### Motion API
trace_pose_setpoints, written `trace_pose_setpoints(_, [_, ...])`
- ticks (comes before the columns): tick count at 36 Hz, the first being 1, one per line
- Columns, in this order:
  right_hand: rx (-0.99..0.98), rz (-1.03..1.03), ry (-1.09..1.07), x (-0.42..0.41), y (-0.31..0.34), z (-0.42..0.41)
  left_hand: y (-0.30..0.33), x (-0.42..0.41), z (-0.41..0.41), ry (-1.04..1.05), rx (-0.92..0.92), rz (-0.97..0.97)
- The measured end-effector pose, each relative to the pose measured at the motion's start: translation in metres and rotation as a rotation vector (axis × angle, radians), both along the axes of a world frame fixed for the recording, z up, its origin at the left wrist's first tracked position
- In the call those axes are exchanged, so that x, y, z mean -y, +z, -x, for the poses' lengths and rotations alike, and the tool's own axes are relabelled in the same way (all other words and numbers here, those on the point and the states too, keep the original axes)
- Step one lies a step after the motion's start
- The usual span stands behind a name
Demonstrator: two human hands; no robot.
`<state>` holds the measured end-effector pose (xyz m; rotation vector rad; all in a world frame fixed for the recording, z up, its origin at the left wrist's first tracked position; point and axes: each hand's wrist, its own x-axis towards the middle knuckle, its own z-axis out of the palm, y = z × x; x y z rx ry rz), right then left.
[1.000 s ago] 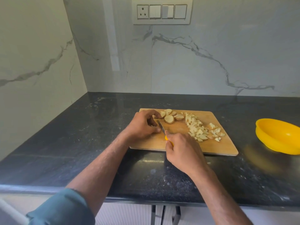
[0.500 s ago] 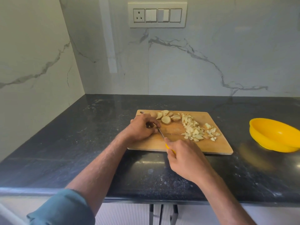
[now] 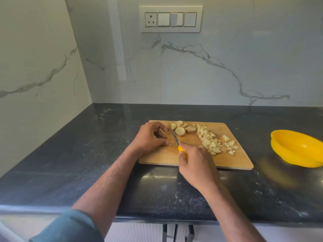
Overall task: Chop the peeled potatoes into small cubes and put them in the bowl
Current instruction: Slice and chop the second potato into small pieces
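1. A wooden chopping board (image 3: 232,155) lies flat on a dark speckled stone bench (image 3: 87,154), set a little back from the near edge.
2. The left hand (image 3: 148,137) rests on the left part of the board, its fingers (image 3: 161,127) curled down around a small piece of potato (image 3: 172,142) and pinning it to the wood.
3. The right hand (image 3: 195,163) grips a knife (image 3: 175,139) by its yellow handle, fingers wrapped tight round it; the handle is mostly hidden in the fist.
4. The blade slants up and away from the right hand and sits just beside the left fingertips, against the held piece; whether the edge is touching the board is hard to tell.
5. Round potato slices (image 3: 180,131) lie in a loose cluster at the far edge of the board, just beyond the blade tip.
6. A heap of potato cubes (image 3: 209,142) runs across the right half of the board, with a few loose bits scattered to its right.
7. A yellow bowl (image 3: 297,149) stands on the bench well to the right of the board, apart from it, partly cut off by the frame edge.
8. A white switch panel (image 3: 171,19) with a socket is fixed to the marble-patterned wall (image 3: 227,67) behind the bench.
9. A teal sleeve (image 3: 70,227) covers the left upper arm at the bottom of the view.
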<state>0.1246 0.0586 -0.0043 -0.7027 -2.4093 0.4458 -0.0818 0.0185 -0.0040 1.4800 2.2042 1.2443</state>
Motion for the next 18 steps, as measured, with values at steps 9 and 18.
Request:
trace_pose_setpoints(9, [0.032, -0.04, 0.039, 0.0026, -0.0046, -0.002, 0.0002, 0.0011, 0.0021, -0.015, 0.018, -0.012])
trace_pose_setpoints(18, [0.017, -0.047, 0.06, 0.001, -0.0068, -0.0002, -0.0014, 0.0012, 0.0018, -0.026, 0.045, -0.017])
